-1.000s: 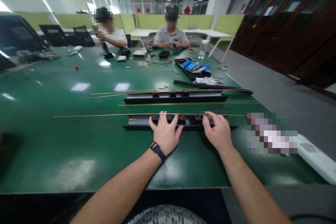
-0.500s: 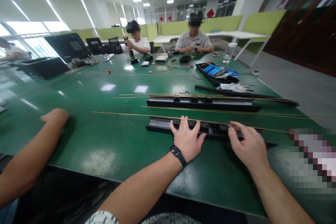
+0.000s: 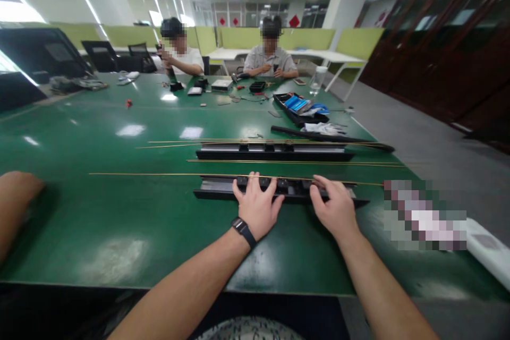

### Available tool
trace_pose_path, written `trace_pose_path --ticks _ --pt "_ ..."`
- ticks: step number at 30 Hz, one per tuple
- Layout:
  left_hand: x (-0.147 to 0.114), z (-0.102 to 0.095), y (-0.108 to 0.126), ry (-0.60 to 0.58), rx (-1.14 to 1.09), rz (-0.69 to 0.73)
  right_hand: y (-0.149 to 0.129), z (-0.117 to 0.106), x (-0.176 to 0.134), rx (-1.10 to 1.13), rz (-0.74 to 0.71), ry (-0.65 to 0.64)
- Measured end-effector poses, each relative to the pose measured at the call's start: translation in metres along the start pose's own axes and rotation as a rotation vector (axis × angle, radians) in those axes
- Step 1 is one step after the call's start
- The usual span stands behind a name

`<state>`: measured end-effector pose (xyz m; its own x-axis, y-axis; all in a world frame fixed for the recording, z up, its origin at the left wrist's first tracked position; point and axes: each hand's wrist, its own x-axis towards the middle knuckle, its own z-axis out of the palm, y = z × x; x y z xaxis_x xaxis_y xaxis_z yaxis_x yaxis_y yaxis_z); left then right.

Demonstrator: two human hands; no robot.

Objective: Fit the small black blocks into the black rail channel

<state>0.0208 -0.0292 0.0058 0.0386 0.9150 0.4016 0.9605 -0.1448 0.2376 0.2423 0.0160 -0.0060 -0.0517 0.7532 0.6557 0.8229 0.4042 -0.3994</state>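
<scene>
My left hand (image 3: 260,205), with a dark wristband, lies with fingers spread over a long black channel-shaped rail (image 3: 215,195). Its fingertips touch the dark blocks (image 3: 282,183) set in the rail's groove. Farther right along the same rail is my right hand (image 3: 337,204), its thumb and fingers bent and apart at the near and far sides of the groove. A thin brass-coloured rod (image 3: 143,174) runs lengthwise along the rail, passing by both hands' fingertips. Whether the right fingers press on the rod is unclear.
Behind lies a second black rail (image 3: 255,155) with thin rods. Farther back are a black tube (image 3: 295,134), a glove (image 3: 324,128) and a black tray (image 3: 292,114). Two people (image 3: 271,58) sit across the table; another person's arm (image 3: 18,196) rests at left. A white device (image 3: 488,252) lies right.
The view has turned to the right, so the scene sits farther left and the white device shows more fully. Both my hands keep their places on the near rail.
</scene>
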Motion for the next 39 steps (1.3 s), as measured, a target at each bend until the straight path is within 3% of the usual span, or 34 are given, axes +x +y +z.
trace_pose_path --ticks 9,17,25,34,39 --pt "0.001 0.001 -0.003 0.009 -0.002 0.02 0.0 0.0 -0.001 -0.014 0.106 0.056" --pt "0.0 0.0 -0.003 -0.005 0.044 0.013 -0.011 -0.003 -0.001 0.047 0.058 -0.023" --pt "0.001 0.001 -0.003 -0.01 0.045 0.012 -0.008 -0.005 0.0 0.028 0.127 0.025" --pt "0.0 0.001 -0.003 0.0 0.054 0.02 -0.01 -0.005 -0.001 0.055 0.068 -0.02" --pt "0.0 0.001 -0.003 -0.005 0.052 0.012 -0.008 -0.004 0.0 0.04 0.13 0.015"
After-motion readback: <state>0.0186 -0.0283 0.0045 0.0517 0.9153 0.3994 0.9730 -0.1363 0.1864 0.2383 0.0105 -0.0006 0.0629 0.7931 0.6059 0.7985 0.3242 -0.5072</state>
